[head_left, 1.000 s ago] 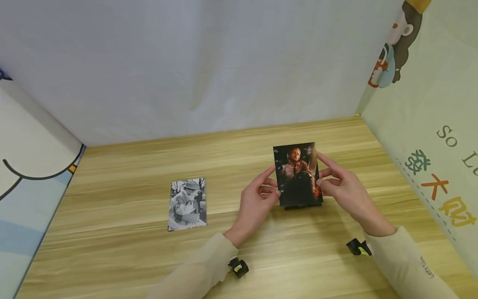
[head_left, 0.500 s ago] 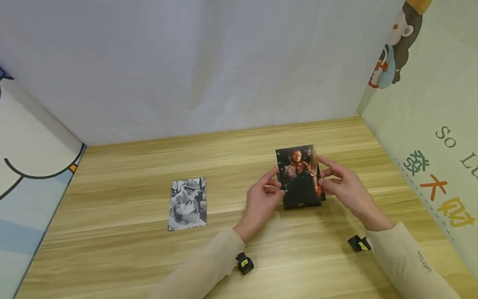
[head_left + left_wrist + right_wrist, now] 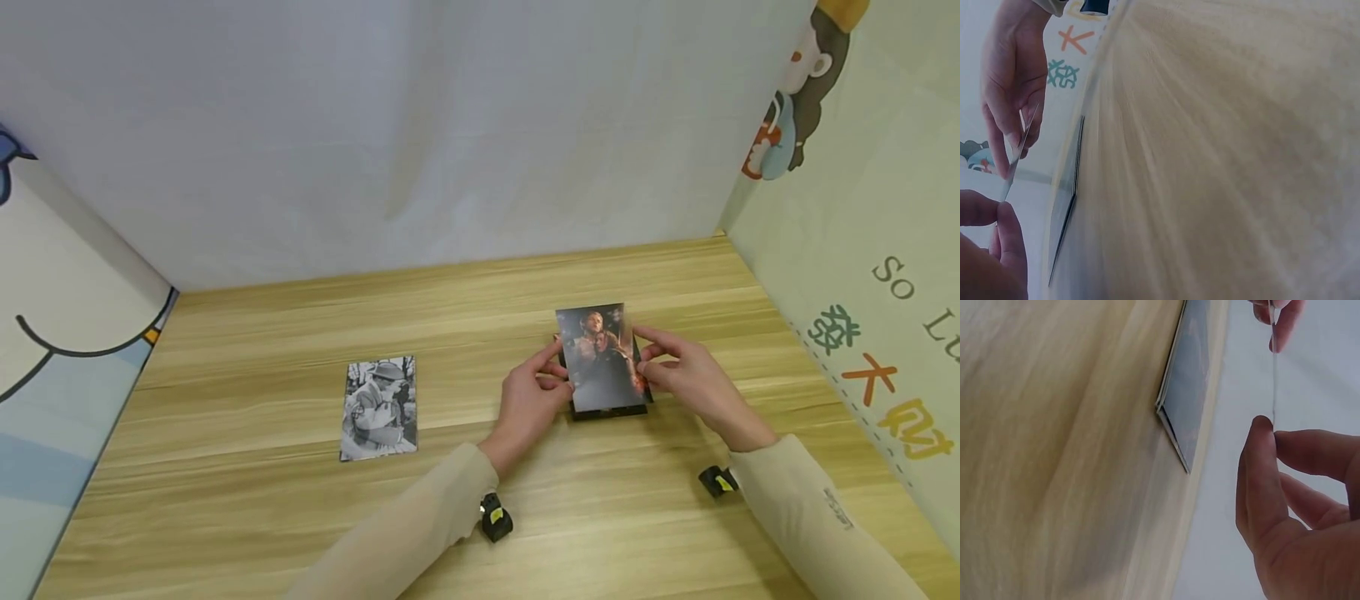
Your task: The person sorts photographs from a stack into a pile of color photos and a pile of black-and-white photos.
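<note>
My left hand (image 3: 528, 408) and right hand (image 3: 693, 383) pinch opposite side edges of a glossy photo card (image 3: 600, 367), a dark picture of two people leaning together. Both wrist views show this card held above the table, seen almost edge-on. Below it lies a small stack of cards (image 3: 1188, 387), its dark border (image 3: 611, 413) peeking out under the held card in the head view. The stack's top picture is mostly hidden from the head. Farther left, a black-and-white photo card (image 3: 379, 408) of a person in a hat lies flat.
The wood-grain table (image 3: 247, 517) meets a pale back wall (image 3: 450, 150). A printed panel (image 3: 862, 275) with lettering stands at the right, and another printed panel (image 3: 82, 275) at the left. Small black devices (image 3: 495, 521) are attached at the wrists.
The held card has tilted and now catches a pale glare. My left hand has shifted slightly right; the dark cards beneath show more around its edges. The black-and-white card stays in place.
</note>
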Tool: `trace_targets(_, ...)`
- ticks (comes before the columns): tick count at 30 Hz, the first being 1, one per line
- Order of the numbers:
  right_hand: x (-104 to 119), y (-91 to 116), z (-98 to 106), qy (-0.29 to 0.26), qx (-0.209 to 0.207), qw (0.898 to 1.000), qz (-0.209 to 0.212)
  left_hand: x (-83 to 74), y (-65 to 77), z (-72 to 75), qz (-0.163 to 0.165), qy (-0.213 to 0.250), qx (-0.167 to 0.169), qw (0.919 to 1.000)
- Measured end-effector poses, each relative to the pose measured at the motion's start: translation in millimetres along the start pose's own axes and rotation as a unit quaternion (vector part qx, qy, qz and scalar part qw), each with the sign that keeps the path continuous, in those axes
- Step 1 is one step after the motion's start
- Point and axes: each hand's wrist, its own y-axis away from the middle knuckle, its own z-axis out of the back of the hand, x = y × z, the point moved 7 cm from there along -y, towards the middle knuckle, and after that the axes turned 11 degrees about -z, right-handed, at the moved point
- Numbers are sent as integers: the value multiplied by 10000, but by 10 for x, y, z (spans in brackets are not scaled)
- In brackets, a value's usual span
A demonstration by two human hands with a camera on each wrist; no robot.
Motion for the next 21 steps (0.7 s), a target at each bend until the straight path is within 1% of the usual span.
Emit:
trace_targets(5,-3,-45,-13,150,-2,9999,53,32,-28,-10,140,-108,120,9998)
trace_targets(11,-9,-95,-38,361,40,9992,186,81,-56,-27,289,-502,438,9974)
trace_targets(15,-25,-126,-53,539,65,9984,140,127,-73,-43,342,-633,626,9954)
trace_targets(21,-59,-173,-69,844,81,9964,88,167,-93,-52,377,-788,784,9931)
